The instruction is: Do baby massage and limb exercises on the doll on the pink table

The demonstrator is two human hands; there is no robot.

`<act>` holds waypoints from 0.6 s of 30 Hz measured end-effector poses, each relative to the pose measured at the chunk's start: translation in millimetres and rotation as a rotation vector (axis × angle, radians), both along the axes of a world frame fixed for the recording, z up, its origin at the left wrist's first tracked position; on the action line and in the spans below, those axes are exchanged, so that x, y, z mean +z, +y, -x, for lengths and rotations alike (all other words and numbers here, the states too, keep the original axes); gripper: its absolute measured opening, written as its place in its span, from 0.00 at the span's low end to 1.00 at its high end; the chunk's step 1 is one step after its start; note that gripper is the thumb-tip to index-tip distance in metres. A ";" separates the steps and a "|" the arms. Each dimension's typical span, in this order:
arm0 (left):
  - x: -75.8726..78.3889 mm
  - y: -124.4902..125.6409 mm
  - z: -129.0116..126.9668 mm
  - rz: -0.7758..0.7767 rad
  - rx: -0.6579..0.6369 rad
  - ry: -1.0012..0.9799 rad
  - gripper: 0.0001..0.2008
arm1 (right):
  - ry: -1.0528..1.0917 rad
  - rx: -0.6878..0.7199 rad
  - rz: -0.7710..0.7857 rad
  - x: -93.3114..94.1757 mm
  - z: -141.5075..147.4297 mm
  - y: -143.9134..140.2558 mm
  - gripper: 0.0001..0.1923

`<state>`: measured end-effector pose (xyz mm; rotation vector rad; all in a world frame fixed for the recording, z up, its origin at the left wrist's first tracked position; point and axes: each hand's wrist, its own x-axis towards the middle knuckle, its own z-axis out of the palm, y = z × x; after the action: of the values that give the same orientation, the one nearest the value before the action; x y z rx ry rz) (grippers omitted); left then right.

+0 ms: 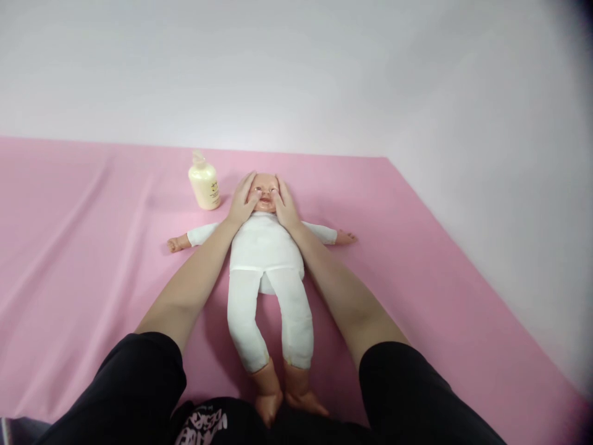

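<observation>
The person's left hand (243,201) and right hand (287,204), open and gently curved, cup the face of a white-clothed, soft-bodied baby doll (266,247) lying mid-frame; this looks like a face-touching step, calling for light, even pressure. A bench draped in creased pink cloth (417,296) spans the lower frame, below a plain grey-white backdrop (278,74).

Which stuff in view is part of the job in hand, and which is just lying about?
In the job:
- doll, on its back
- left hand and right hand, either side of its face
- pink sheet, under the doll

Lying about, apparently:
- bottle, standing beside the doll, untouched; its role isn't clear
</observation>
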<state>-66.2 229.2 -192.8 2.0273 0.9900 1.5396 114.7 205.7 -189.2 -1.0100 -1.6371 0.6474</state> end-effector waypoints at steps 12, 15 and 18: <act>9.8 -12.5 -7.5 0.145 -0.049 -0.098 0.40 | 0.156 0.057 0.110 11.9 0.4 -4.7 0.49; 5.4 -9.8 -8.8 0.192 -0.026 -0.174 0.38 | 0.171 0.051 0.145 6.1 0.2 0.1 0.50; 4.7 -11.4 -6.2 0.208 0.009 -0.181 0.38 | 0.166 0.054 0.150 -0.3 1.6 0.1 0.52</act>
<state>-60.0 217.9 -188.1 1.7129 1.0411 1.5250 113.1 205.8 -189.4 -0.9941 -1.4908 0.8778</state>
